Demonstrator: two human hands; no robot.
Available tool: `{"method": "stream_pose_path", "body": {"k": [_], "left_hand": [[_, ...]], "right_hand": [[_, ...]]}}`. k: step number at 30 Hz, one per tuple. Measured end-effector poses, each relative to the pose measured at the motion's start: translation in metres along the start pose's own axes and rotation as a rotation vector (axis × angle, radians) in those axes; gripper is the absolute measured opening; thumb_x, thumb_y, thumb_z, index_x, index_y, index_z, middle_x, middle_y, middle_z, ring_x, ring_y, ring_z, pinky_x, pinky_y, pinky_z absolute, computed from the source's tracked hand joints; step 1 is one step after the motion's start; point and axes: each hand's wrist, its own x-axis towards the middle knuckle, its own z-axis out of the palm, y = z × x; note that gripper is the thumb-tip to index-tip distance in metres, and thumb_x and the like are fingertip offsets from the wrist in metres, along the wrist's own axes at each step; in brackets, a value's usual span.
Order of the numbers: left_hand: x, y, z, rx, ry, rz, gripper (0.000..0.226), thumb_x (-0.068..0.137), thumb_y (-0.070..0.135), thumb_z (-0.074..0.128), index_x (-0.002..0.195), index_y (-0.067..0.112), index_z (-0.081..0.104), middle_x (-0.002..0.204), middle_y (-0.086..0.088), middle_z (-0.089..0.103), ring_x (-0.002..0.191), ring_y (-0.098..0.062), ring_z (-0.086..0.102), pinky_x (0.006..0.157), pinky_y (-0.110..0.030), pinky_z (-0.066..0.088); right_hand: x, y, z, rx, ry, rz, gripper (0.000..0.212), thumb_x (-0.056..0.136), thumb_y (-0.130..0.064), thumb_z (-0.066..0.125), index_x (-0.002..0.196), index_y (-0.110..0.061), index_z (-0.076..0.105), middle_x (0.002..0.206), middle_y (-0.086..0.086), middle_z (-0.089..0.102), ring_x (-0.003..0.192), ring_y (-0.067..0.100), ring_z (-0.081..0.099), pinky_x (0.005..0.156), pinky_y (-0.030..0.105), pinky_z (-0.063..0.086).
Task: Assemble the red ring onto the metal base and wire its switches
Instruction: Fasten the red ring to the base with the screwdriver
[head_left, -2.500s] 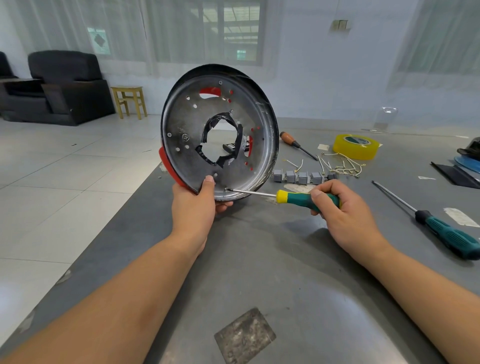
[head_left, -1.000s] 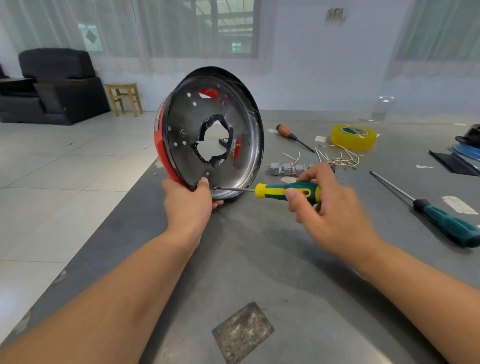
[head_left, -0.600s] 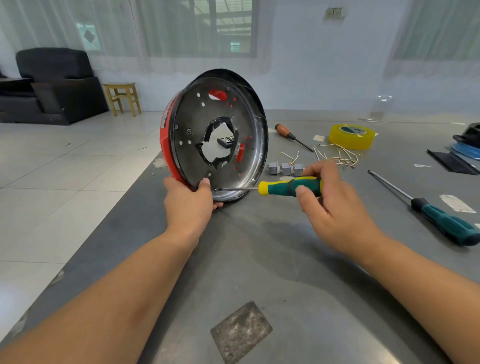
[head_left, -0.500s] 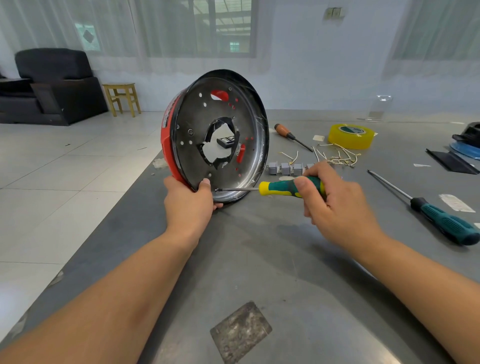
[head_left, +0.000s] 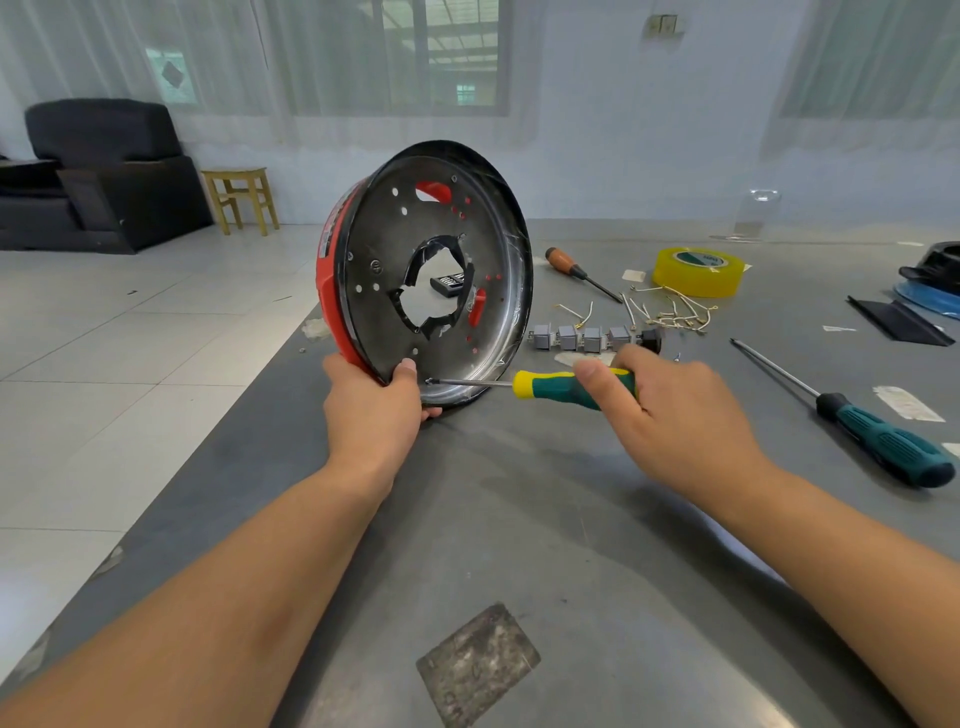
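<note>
A grey metal table (head_left: 519, 519) is carrying everything. The metal base (head_left: 431, 270) is standing on edge on it. Just behind the gripped screwdriver handle, a row of grey switches (head_left: 582, 338) is lying, with loose wires (head_left: 670, 309) and a yellow tape roll (head_left: 696, 270) farther back. An orange-handled screwdriver (head_left: 576, 270) is lying behind the base. Well right of the grip, a long teal screwdriver (head_left: 852, 421) is resting.

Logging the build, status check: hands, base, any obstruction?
Left hand grips metal base upright, red ring behind. Right hand holds screwdriver, tip at lower rim. Nothing in the way.
</note>
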Motion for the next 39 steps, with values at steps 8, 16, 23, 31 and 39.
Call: {"method": "stream_pose_path", "body": {"k": [8,16,23,31,39], "left_hand": [[0.002,-0.001,0.001,-0.029,0.007,-0.003,0.026,0.100,0.022,0.065,0.115,0.019,0.043,0.106,0.008,0.062,0.059,-0.016,0.076,0.067,-0.032,0.064],[0.004,-0.003,0.000,0.016,0.006,0.002,0.027,0.099,0.026,0.065,0.114,0.022,0.043,0.102,0.007,0.064,0.068,-0.023,0.078,0.079,-0.046,0.066],[0.003,-0.003,0.001,-0.012,0.017,0.007,0.024,0.100,0.023,0.064,0.110,0.022,0.042,0.104,0.008,0.063,0.058,-0.017,0.076,0.070,-0.036,0.064],[0.003,-0.004,0.000,0.021,0.009,0.013,0.028,0.099,0.026,0.065,0.114,0.023,0.043,0.103,0.008,0.063,0.071,-0.022,0.078,0.081,-0.046,0.065],[0.005,-0.005,0.000,0.011,0.009,0.003,0.030,0.097,0.027,0.066,0.116,0.022,0.043,0.103,0.008,0.064,0.080,-0.028,0.078,0.084,-0.048,0.064]], "right_hand": [[-0.003,0.002,-0.006,0.287,-0.110,-0.191,0.027,0.089,-0.045,0.045,0.109,-0.041,0.027,0.074,-0.005,0.056,0.061,0.008,0.053,0.051,0.032,0.035],[0.004,0.002,-0.002,0.027,-0.064,-0.010,0.067,0.086,-0.077,0.003,0.085,-0.028,0.049,0.067,0.002,0.060,0.068,0.027,0.059,0.061,0.040,0.049],[0.000,0.010,-0.005,0.331,-0.199,-0.138,0.026,0.095,-0.053,0.047,0.111,-0.040,0.032,0.083,-0.001,0.057,0.064,0.005,0.052,0.055,0.036,0.041],[0.007,0.007,0.003,0.101,-0.101,0.053,0.067,0.086,-0.081,0.009,0.092,-0.027,0.049,0.070,0.000,0.061,0.066,0.021,0.058,0.055,0.037,0.044],[0.002,0.003,-0.002,0.200,-0.092,-0.068,0.037,0.094,-0.065,0.039,0.109,-0.031,0.039,0.069,-0.006,0.057,0.059,0.014,0.054,0.051,0.036,0.039]]}}
